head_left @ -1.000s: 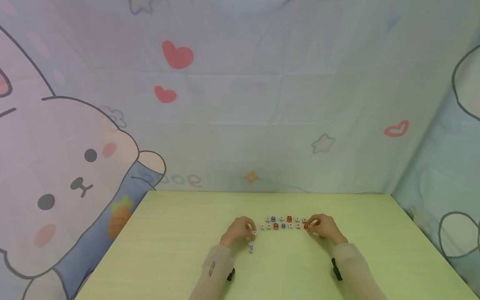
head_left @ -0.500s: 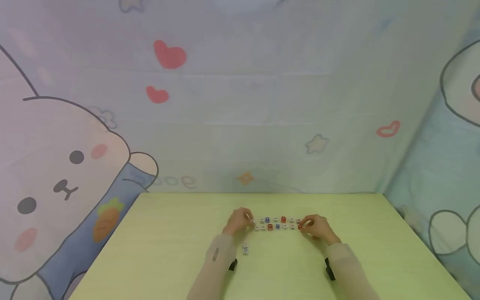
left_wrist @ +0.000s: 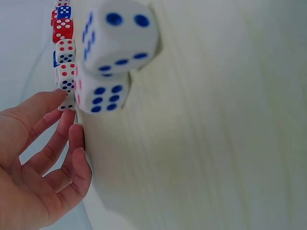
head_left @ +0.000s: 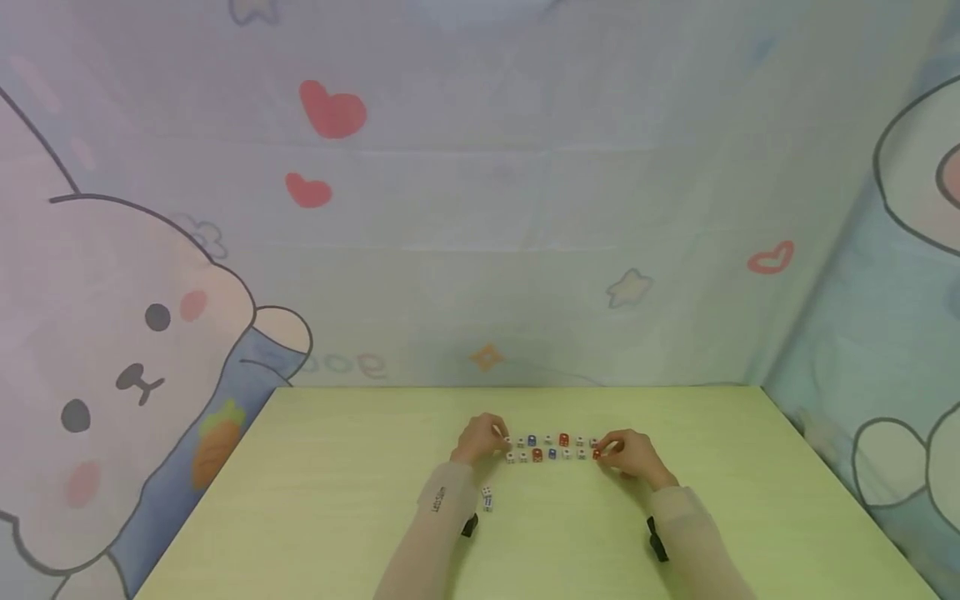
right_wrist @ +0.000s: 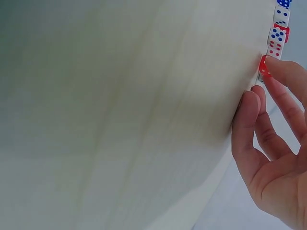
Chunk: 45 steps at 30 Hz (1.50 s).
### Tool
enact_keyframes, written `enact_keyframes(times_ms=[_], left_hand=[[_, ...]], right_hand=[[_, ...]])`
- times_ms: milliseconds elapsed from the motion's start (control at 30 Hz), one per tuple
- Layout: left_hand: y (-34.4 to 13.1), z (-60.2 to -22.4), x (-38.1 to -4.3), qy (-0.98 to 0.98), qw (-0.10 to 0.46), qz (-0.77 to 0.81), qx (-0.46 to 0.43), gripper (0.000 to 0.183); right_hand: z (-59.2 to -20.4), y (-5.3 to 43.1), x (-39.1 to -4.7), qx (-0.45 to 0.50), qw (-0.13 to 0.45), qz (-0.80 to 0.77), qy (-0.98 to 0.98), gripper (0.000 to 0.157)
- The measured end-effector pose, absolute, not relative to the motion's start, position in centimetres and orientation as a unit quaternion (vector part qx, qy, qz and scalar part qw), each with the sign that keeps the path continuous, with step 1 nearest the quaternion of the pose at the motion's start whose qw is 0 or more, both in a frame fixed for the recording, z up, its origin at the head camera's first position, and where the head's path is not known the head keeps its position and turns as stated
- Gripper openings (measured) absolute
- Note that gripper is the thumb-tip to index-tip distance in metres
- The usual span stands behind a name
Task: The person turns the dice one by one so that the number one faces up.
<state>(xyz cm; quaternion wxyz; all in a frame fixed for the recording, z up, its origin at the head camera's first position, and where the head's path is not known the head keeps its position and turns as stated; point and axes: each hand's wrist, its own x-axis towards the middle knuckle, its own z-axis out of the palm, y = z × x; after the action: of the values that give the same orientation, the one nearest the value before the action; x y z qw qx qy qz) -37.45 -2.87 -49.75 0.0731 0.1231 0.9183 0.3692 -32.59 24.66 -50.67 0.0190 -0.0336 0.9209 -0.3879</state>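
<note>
Two rows of small dice run side by side on the table. My left hand (head_left: 478,437) is at the left end of the back row, pinching a white die (left_wrist: 67,102) between thumb and finger; its other fingers are loosely bent. At the right end of the front row, my right hand (head_left: 632,452) pinches a red die (right_wrist: 263,65) with thumb and index finger. Red, blue and white dice fill the rows, among them a larger red die (head_left: 564,439) and a blue die (head_left: 532,440). The fingers partly hide both pinched dice.
Two white dice, one (head_left: 487,492) just behind the other (head_left: 488,504), lie apart from the rows, near my left wrist. The pale yellow-green table (head_left: 337,483) reaches back to a printed cloth (head_left: 450,208) with hearts and a rabbit.
My left hand has carried a white die away from beside the loose dice to the back row's left end. My right hand stays at the red die. The head view has shifted slightly.
</note>
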Motion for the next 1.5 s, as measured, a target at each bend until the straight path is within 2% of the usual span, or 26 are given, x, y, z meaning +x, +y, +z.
enact_keyframes(times_ms=[400,667,933,1267,1500], left_hand=[[-4.6,-48.6,-36.2,0.917,0.064,0.367,0.145,0.02],[-7.0,-47.1,-34.8,0.912,0.076,0.363,0.175,0.016],[-9.0,-47.1,-32.3,0.913,0.084,0.347,0.195,0.01],[-8.1,-48.4,-30.6,0.914,0.106,0.353,0.171,0.009],[-6.8,-48.7,-30.1,0.922,0.102,0.336,0.163,0.011]], right_hand=[[-50.8,24.5,-32.6,-0.03,0.028,-0.374,0.927,0.016],[-50.6,24.6,-32.8,-0.025,0.029,-0.369,0.929,0.017],[-50.8,24.6,-32.8,-0.03,0.036,-0.369,0.928,0.015],[-50.5,24.7,-32.5,-0.029,0.036,-0.375,0.926,0.013],[-50.6,24.5,-32.7,-0.025,0.032,-0.372,0.927,0.014]])
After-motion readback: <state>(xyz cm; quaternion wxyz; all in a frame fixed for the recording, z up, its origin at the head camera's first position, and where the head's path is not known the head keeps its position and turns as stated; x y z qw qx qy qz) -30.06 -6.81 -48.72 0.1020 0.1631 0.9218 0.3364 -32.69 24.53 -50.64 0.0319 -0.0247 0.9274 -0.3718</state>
